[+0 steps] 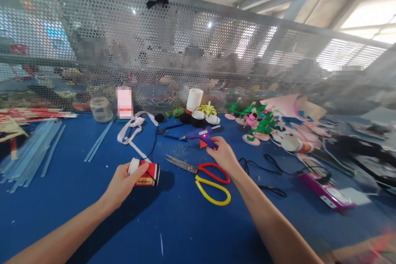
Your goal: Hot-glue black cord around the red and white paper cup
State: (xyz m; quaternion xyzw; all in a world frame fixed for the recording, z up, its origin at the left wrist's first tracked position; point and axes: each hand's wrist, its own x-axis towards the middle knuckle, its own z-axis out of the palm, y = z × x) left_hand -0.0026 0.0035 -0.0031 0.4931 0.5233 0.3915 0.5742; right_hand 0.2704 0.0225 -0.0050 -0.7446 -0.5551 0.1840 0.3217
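Observation:
My left hand is closed round a red and white paper cup lying on its side, its rim to the left. A black cord runs up from the cup, and a white ribbon ends close behind it. My right hand grips the handle of a blue-purple glue gun with an orange trigger and a small red light. The nozzle points left. Below the glue gun, scissors with one red and one yellow handle lie with their blades apart, pointing left.
Glue sticks lie on the blue table at left, near a clear jar. Stacked white cups and green-and-pink craft pieces stand behind. A purple power strip lies right, before a perforated metal screen.

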